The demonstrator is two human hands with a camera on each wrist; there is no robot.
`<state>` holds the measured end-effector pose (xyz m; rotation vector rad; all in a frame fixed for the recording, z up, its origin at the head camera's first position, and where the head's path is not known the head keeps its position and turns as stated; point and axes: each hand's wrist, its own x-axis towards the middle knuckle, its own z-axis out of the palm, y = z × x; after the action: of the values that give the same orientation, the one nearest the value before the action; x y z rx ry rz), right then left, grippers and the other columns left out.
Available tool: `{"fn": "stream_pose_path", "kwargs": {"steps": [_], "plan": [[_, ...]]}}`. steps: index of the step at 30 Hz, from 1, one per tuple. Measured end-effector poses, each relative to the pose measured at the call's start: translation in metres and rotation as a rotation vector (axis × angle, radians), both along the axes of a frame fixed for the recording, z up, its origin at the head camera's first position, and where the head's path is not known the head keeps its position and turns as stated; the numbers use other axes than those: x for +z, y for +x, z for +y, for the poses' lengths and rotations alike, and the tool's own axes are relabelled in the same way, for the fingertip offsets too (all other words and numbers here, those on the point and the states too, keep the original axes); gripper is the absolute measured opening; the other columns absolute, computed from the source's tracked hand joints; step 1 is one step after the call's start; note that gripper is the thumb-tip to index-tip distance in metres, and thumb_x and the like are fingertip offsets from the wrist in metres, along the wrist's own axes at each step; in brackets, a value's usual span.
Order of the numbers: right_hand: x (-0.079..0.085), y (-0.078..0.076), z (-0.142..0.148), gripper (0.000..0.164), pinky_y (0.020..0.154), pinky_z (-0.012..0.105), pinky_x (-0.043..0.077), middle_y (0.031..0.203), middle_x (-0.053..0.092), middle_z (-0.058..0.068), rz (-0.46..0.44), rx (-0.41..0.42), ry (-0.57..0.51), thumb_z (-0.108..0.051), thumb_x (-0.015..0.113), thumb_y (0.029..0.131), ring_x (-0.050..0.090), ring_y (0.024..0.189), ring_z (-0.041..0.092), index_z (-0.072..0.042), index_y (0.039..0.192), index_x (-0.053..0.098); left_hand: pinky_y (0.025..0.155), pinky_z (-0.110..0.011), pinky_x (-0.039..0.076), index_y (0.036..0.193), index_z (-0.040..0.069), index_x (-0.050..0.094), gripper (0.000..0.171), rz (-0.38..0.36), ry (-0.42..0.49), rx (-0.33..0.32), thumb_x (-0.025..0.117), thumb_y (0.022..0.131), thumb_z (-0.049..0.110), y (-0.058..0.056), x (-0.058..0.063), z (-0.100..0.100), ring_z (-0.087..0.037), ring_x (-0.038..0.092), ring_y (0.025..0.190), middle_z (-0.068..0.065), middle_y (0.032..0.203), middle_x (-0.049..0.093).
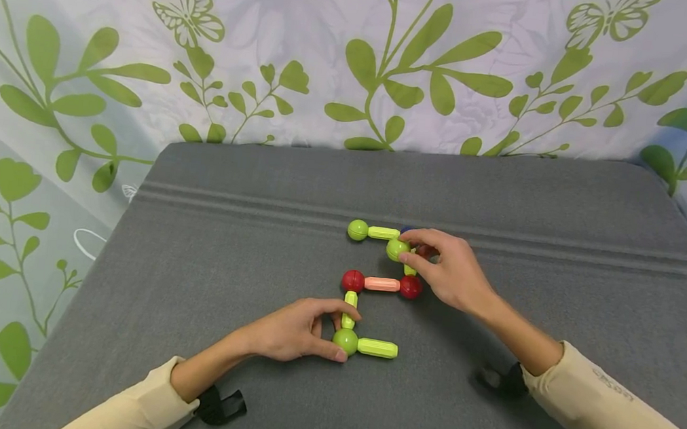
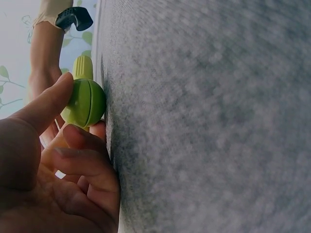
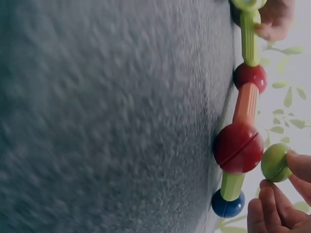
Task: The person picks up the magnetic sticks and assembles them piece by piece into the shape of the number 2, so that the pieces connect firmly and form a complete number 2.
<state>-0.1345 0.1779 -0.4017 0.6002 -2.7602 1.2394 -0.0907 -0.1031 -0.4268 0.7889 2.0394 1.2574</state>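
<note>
A chain of balls and ribbed sticks lies on the grey cloth in a shape like a 2 or S. My left hand [image 1: 293,329] holds its lower-left green ball [image 1: 345,341], thumb against the ball and index finger over the upright green stick [image 1: 349,310]. From that ball a green stick [image 1: 377,348] points right with a free end. My right hand [image 1: 452,268] pinches a separate green ball [image 3: 276,162], raised above the chain's upper right. Beneath it, the blue ball [image 3: 228,203] is mostly hidden in the head view. Two red balls [image 1: 353,281] flank an orange stick [image 1: 382,284].
Another green ball [image 1: 358,230] ends the chain at the top left, joined to a green stick [image 1: 383,233]. Grey cloth [image 1: 224,252] covers the table. Behind stands a curtain [image 1: 309,41] with leaf and butterfly prints. Black straps [image 1: 222,406] hang at the wrists.
</note>
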Motion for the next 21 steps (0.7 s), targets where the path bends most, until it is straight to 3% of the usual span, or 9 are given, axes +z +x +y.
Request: {"fn": "stream_pose_path", "kwargs": {"steps": [21], "plan": [[-0.007, 0.041, 0.011, 0.027, 0.067, 0.031, 0.048, 0.096, 0.065, -0.008, -0.004, 0.069, -0.022, -0.008, 0.077, 0.087, 0.06, 0.08, 0.009, -0.013, 0.113, 0.071, 0.052, -0.02, 0.038, 0.128, 0.012, 0.061, 0.046, -0.01, -0.013, 0.002, 0.08, 0.085, 0.017, 0.001, 0.003, 0.001, -0.005, 0.045, 0.052, 0.0, 0.102, 0.057]]}}
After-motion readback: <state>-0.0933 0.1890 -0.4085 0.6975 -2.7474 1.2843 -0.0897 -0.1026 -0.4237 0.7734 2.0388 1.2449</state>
